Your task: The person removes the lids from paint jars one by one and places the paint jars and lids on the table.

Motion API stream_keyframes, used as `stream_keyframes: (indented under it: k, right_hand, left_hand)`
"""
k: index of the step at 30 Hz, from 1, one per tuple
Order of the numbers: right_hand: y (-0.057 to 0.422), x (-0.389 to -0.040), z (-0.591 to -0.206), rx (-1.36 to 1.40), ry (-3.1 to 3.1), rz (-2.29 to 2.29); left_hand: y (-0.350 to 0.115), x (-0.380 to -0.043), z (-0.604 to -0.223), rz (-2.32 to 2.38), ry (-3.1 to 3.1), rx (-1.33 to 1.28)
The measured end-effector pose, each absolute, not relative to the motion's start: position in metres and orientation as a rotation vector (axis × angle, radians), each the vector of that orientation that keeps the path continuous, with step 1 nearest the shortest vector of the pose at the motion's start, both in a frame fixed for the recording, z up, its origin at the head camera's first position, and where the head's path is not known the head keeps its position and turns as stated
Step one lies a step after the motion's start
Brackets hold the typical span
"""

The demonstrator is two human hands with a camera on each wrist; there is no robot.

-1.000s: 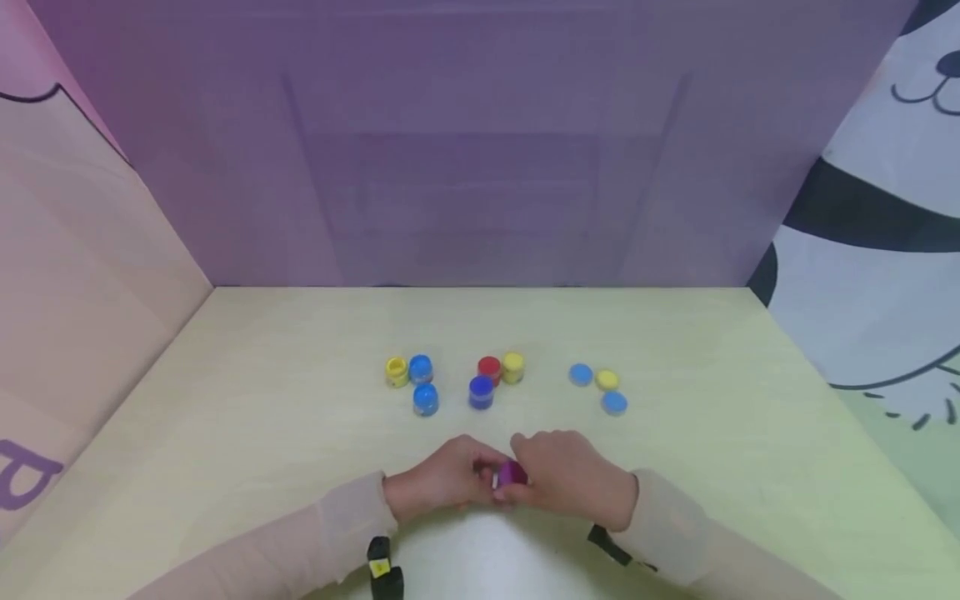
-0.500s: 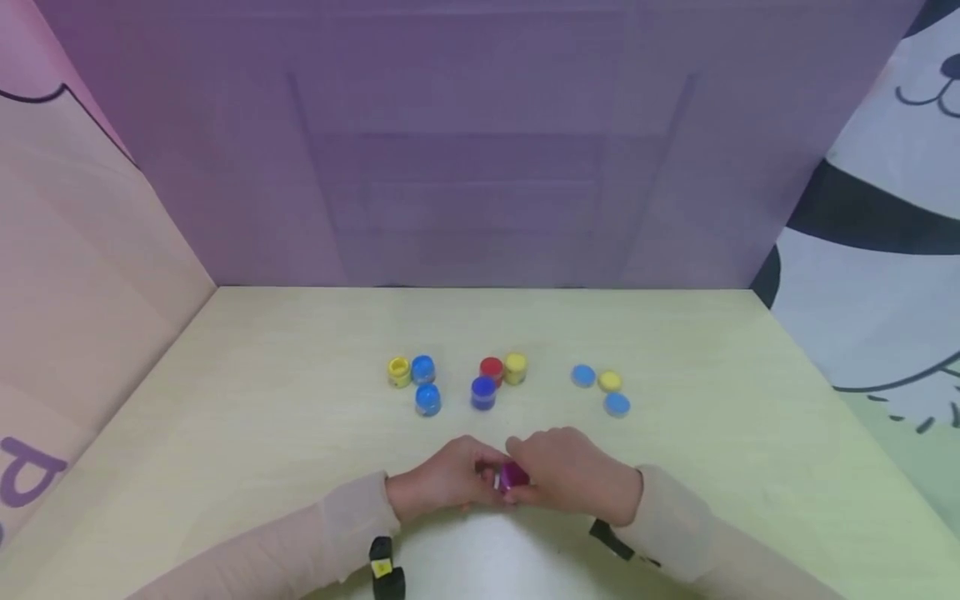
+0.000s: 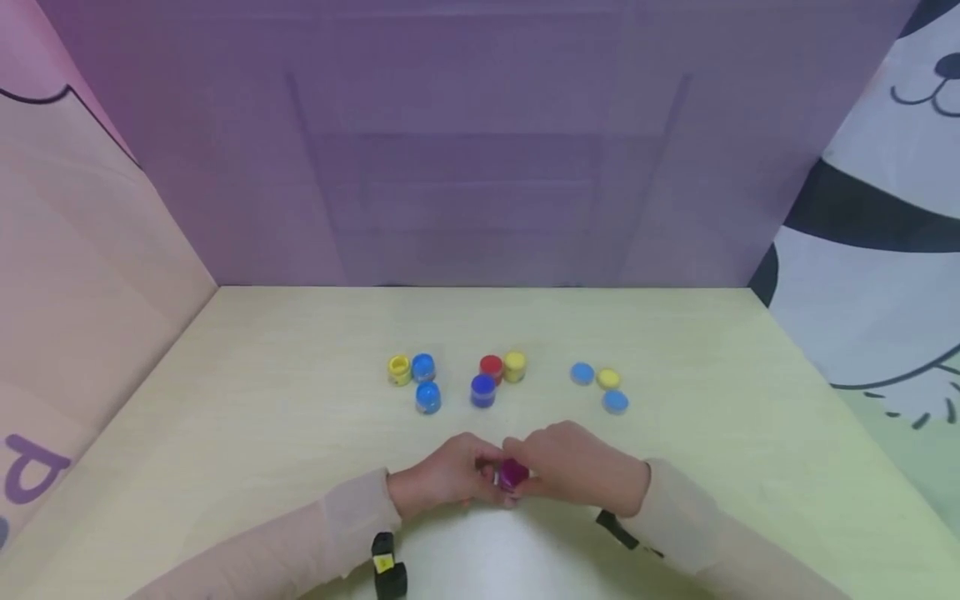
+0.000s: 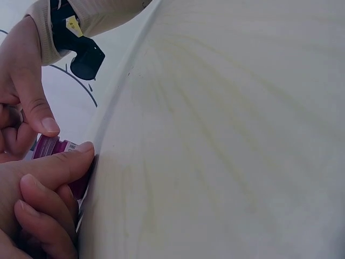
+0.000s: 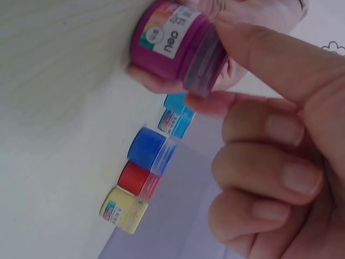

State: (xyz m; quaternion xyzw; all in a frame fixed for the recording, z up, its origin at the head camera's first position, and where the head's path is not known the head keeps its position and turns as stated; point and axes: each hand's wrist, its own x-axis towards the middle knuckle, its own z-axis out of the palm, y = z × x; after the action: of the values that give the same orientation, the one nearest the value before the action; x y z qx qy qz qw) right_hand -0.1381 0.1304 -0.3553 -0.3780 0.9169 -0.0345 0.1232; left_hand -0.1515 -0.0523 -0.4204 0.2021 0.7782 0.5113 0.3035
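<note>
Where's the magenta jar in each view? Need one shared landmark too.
Head: magenta jar below centre, slightly right of the midline, between the left hand and right hand.
Left wrist: near the left edge, around mid-height, partly hidden by the left hand.
Right wrist: top, around centre, tilted, label visible.
Shared landmark: the right hand, at the jar in all three; upper left in left wrist, right side in right wrist.

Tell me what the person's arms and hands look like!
The left sleeve and right sleeve are long and cream-coloured. The left hand and right hand wear no gloves. Each sleeve has a black gadget with a little yellow sticker.
</note>
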Motion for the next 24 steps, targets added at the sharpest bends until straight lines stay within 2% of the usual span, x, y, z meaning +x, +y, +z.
stream_keyframes:
  k: [15, 19, 24]
  right_hand:
    - [0.138, -0.141, -0.361, -1.243, 2.689, -0.120]
    - [0.137, -0.136, -0.364, -1.170, 2.743, -0.150]
    - [0.130, -0.131, -0.369, -0.947, 2.833, -0.158]
  left_hand:
    - [-0.053, -0.152, -0.422, 1.359, 2.057, 0.525]
    - [-0.053, -0.153, -0.423, 1.339, 2.061, 0.523]
    - [-0.053, -0.153, -0.424, 1.332, 2.073, 0.517]
